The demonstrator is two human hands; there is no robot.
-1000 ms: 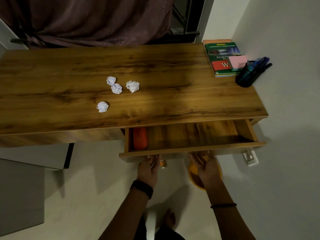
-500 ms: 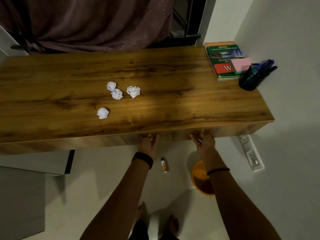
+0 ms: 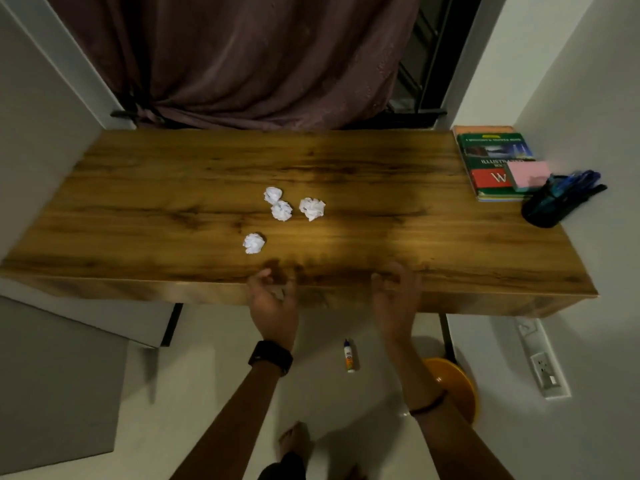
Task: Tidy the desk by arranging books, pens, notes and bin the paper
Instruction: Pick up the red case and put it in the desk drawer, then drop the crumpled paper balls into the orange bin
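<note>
Several crumpled white paper balls (image 3: 283, 210) lie near the middle of the wooden desk (image 3: 173, 188). A stack of books (image 3: 491, 161) sits at the far right corner with a pink pad of sticky notes (image 3: 528, 174) on top. Beside it a black pen holder (image 3: 543, 211) holds blue pens. My left hand (image 3: 272, 299) and my right hand (image 3: 396, 296) hover at the desk's front edge, fingers loosely curled, holding nothing. An orange bin (image 3: 453, 386) stands on the floor under the desk's right side, partly hidden by my right forearm.
A small glue bottle (image 3: 349, 355) lies on the floor between my arms. A wall socket strip (image 3: 540, 358) is at the lower right. A dark curtain (image 3: 242, 57) hangs behind the desk. A grey box (image 3: 59, 393) stands at the left.
The drawer that stood open a second ago has been pushed shut. Both hands have since lifted from the drawer front to the desk's front edge.
</note>
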